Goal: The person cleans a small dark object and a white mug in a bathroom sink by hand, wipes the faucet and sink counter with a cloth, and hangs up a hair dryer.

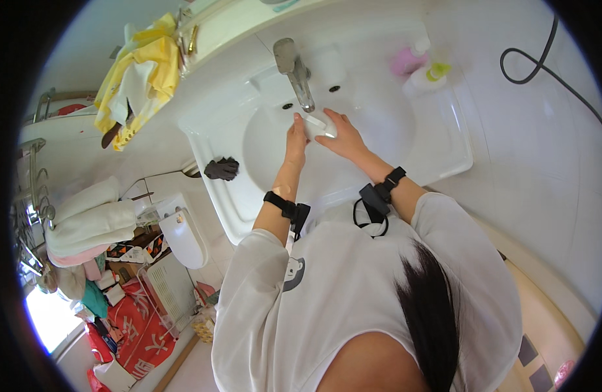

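Below the spout of a chrome faucet (294, 73), over the basin of a white washbasin (379, 132), a small rounded white object (325, 130) sits between my two hands. A pale strip shows across its upper side; I cannot tell exactly what the object is. My left hand (297, 139) holds it from the left, fingers pointing toward the spout. Thumb and fingers of my right hand (347, 137) grip its right side. Both forearms wear black straps with small devices.
A dark crumpled cloth (222, 168) lies on the basin's left rim. A pink bottle (408, 61) and a white pump bottle (426, 78) stand at the back right. A toilet (185, 237) and hanging towels (95, 210) are to the left. A dark cable (541, 63) hangs on the right wall.
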